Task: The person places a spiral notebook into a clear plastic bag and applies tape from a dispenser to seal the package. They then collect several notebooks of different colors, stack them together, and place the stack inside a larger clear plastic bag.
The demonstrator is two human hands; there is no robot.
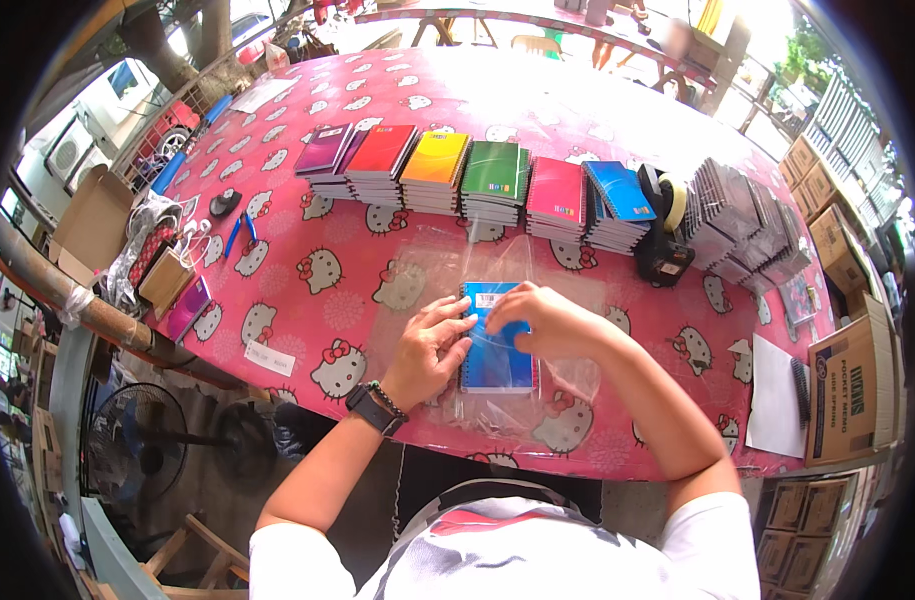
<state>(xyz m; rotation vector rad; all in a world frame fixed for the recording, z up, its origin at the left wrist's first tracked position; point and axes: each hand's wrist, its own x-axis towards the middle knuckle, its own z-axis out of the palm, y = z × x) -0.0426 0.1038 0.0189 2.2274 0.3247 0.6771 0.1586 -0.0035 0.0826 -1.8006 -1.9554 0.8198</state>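
Observation:
A small spiral notebook with a blue cover lies on the table before me, with clear plastic film spread around it. A pink edge peeks out at its right side. My left hand rests along the notebook's left edge, fingers stretched out, thumb on the cover. Over the upper part of the cover is my right hand, its fingers bent and fingertips drawn together beside a white barcode label. What those fingertips hold, if anything, is too small to make out.
Behind lie stacks of spiral notebooks, among them red, yellow and green. A black tape dispenser stands beside plastic-wrapped bundles. Blue-handled pliers lie left; a cardboard box stands at the right edge.

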